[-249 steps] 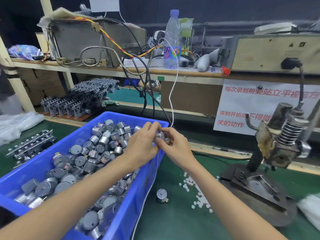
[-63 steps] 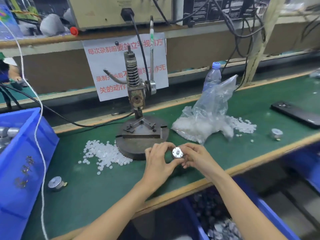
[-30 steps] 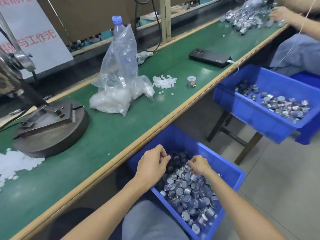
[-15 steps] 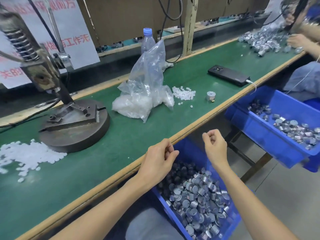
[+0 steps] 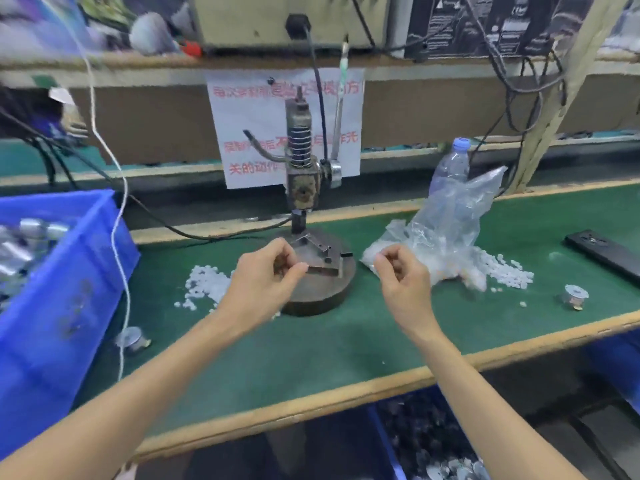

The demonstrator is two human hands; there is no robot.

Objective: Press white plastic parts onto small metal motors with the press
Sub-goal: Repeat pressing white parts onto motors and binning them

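The hand press (image 5: 301, 181) stands on its round metal base (image 5: 322, 292) at the middle of the green bench. My left hand (image 5: 266, 275) hovers over the base's left side with its fingers loosely curled and nothing seen in them. My right hand (image 5: 401, 275) hovers just right of the base, also loosely curled and empty. Loose white plastic parts (image 5: 204, 282) lie left of the base. More white parts (image 5: 502, 271) spill from a clear bag (image 5: 446, 230) on the right. One small motor (image 5: 575, 295) sits far right, another motor (image 5: 131, 339) near the left.
A blue bin (image 5: 62, 289) of motors stands on the bench at left, with a white cable (image 5: 117, 237) hanging beside it. A second bin of motors (image 5: 446, 469) sits below the front edge. A water bottle (image 5: 450, 168) and a black phone (image 5: 606, 251) are at right.
Both hands have come up from the lower bin, empty, to hover by the press base. My view has swung back left onto the press.
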